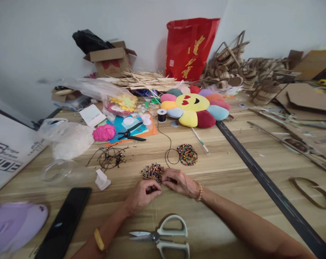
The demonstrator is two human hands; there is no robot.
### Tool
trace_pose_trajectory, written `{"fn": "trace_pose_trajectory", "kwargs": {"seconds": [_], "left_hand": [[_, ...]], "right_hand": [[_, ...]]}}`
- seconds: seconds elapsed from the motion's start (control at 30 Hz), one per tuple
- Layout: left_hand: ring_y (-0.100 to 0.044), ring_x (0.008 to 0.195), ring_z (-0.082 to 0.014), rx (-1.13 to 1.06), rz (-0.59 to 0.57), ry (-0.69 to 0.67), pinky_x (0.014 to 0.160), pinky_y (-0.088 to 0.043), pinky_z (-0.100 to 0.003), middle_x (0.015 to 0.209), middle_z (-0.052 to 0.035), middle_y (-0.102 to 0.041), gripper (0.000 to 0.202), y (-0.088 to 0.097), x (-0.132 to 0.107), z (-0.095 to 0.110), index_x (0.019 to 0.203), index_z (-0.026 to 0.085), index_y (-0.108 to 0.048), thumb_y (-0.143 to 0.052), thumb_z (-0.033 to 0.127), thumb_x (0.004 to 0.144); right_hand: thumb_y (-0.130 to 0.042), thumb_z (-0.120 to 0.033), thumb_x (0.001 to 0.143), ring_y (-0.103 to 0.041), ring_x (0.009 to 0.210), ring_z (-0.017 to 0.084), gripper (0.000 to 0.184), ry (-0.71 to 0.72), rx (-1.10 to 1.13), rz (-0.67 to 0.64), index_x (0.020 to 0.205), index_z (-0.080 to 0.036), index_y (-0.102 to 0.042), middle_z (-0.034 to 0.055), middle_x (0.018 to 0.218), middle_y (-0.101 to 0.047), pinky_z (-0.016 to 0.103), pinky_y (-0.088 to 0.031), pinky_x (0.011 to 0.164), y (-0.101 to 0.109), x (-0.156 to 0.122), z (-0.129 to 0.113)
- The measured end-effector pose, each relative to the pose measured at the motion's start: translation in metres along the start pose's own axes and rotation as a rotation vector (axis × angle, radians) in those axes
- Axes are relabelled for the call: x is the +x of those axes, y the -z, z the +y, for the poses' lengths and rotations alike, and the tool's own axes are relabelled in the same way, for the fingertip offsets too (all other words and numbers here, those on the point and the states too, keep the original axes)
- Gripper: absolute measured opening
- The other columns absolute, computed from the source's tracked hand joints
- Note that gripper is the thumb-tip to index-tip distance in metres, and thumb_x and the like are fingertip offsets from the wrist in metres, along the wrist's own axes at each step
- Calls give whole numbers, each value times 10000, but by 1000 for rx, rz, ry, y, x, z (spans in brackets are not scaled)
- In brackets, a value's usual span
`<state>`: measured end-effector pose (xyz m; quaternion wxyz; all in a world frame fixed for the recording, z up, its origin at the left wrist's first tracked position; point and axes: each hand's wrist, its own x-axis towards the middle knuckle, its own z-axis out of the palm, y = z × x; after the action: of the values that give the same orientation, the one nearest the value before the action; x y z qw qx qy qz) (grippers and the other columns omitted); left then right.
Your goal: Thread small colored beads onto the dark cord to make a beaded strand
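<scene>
My left hand (144,194) is closed in a pinch just below a pile of loose multicoloured beads (152,171); what its fingertips hold is too small to make out. My right hand (181,182), fingers pinched together, is close beside it at the pile's right edge. A thin black cord (166,156) runs from a spool (161,115) down to my right fingers. To the right of the cord lies a coil of strung beads (187,154). White-handled scissors (163,236) rest below my hands, blades pointing left and slightly apart.
Black cord scraps (109,157), crumpled paper (102,180) and a phone (64,223) lie left. Behind are pliers (129,133), pink yarn (104,133) and a flower cushion (193,106). A dark strip (260,172) crosses the right side; small baskets (227,68) are heaped behind.
</scene>
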<state>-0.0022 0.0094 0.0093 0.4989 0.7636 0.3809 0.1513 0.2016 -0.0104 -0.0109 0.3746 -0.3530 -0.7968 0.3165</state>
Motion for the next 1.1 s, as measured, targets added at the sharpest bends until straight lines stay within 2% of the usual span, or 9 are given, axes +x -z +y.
{"fn": "trace_pose_trajectory", "kwargs": {"seconds": [0.1, 0.3, 0.53, 0.7, 1.1], "left_hand": [[-577, 637, -130, -21, 24, -3, 600, -452, -210, 704, -41, -669, 131, 2, 1, -1, 728, 126, -664, -593, 233, 757], [-520, 573, -103, -123, 19, 38, 535, -415, -190, 660, -22, -634, 102, 2, 2, -3, 717, 117, -653, -605, 206, 723], [-494, 548, -86, -254, 8, 96, 510, -394, -177, 643, -2, -606, 115, 3, 3, -3, 732, 117, -653, -652, 217, 676], [-499, 557, -92, -268, 20, 102, 525, -396, -188, 649, -10, -617, 164, 3, 3, -4, 716, 117, -665, -691, 270, 666], [-487, 553, -92, -290, 6, 75, 516, -374, -188, 630, -4, -592, 199, 5, 4, -7, 754, 109, -663, -676, 303, 710]], "right_hand": [[-506, -212, 911, -541, 710, 136, 137, -26, 27, -5, 856, -135, -605, 47, 779, -590, 238, -451, 663, 0, 0, 0], [-520, -228, 905, -564, 743, 139, 153, -101, 78, -28, 901, -128, -635, 59, 815, -615, 236, -462, 685, 2, 0, 1], [-516, -243, 906, -553, 709, 127, 185, -86, 99, -97, 851, -130, -653, 44, 773, -609, 221, -447, 660, 5, 0, 2], [-538, -235, 885, -552, 694, 126, 170, -79, 134, -131, 843, -116, -652, 50, 768, -619, 219, -441, 650, 6, 1, 0], [-560, -188, 819, -497, 604, 100, 114, -90, 145, -133, 790, -120, -647, 22, 705, -600, 192, -388, 564, 10, 2, -5]]}}
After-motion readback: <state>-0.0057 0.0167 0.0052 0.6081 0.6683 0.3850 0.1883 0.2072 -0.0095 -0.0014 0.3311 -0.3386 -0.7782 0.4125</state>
